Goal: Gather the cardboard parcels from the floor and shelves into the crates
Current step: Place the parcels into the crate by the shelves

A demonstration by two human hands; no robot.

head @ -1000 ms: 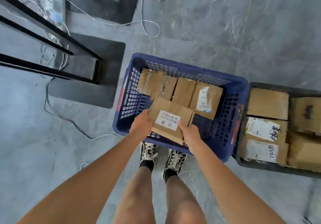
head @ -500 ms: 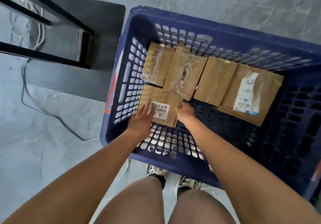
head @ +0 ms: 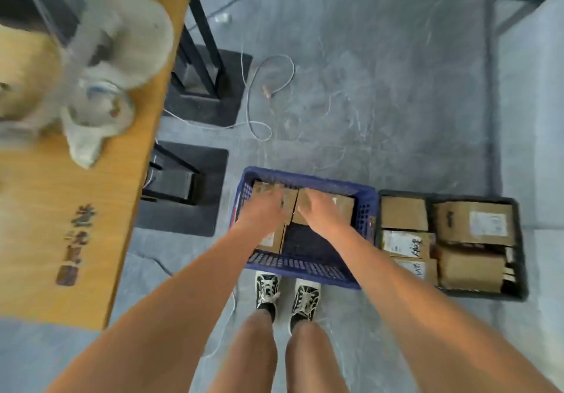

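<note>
1. Blue lattice-walled plastic crate on the grey floor holds flat brown cardboard parcels.
2. Left hand and right hand hover above them, fingers relaxed, holding nothing.

1. Both bare hands, left hand and right hand, hover over the blue slatted plastic crate at frame centre, holding nothing.
2. Brown cardboard parcels lie inside it.
3. Right of it, touching, the black plastic crate packed with labelled cardboard boxes.
4. Wooden tabletop fills the left.
</note>
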